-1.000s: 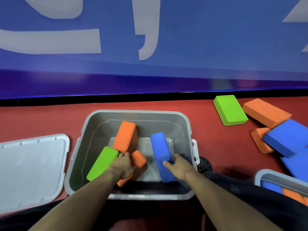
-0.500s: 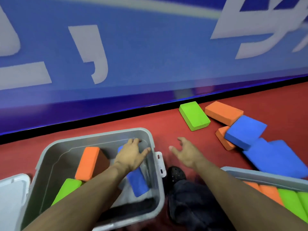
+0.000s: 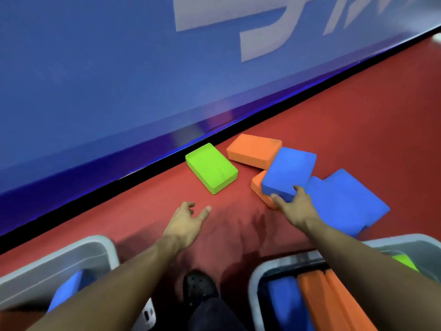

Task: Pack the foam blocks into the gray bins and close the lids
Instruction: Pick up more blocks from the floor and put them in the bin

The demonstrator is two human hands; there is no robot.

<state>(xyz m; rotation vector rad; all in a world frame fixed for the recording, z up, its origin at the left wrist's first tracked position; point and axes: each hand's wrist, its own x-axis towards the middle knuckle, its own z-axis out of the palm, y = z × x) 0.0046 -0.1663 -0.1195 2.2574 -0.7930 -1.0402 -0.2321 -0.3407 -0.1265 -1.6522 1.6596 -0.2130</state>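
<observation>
At the lower left a gray bin [image 3: 71, 254] sits on the red floor [image 3: 148, 199] with a blue block [image 3: 68, 287] inside and no lid on it. The left hand [image 3: 185, 225] hovers above the bare floor, fingers [image 3: 205, 211] spread and holding nothing, just short of the green block [image 3: 211, 167]. Beyond lies an orange block [image 3: 253, 149]. The right hand [image 3: 294, 209] reaches the near edge of a tilted blue foam block [image 3: 288, 173]; its fingers seem to be closing round that edge, though blur hides a firm grip. At the lower right a second gray bin [image 3: 405, 244] holds blocks on edge. The step is gathering loose blocks; next, each hand must secure one and carry it back to a bin.
</observation>
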